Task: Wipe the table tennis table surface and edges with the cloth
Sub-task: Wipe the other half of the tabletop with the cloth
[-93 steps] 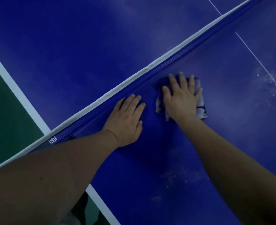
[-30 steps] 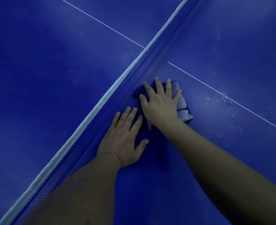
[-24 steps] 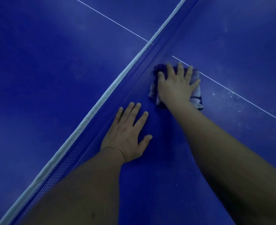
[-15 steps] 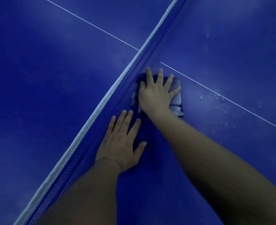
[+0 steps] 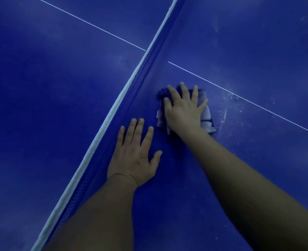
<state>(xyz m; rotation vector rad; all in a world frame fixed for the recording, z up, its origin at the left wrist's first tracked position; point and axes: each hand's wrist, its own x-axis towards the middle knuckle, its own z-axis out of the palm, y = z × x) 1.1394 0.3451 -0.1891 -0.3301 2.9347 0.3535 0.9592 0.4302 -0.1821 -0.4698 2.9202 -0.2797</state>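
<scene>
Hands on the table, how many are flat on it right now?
2. The left hand rests flat on the bare table beside the net; the right hand presses the cloth.

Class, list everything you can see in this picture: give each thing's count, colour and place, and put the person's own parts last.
table: one, blue, fills the view
net: one, blue mesh with white top band, runs diagonally across
centre line: one, thin white, crosses under the net
dust specks: scattered, whitish, right of the cloth
cloth: one, blue and white, under the right hand
left hand: one, flat on the table beside the net
right hand: one, pressing on the cloth
</scene>
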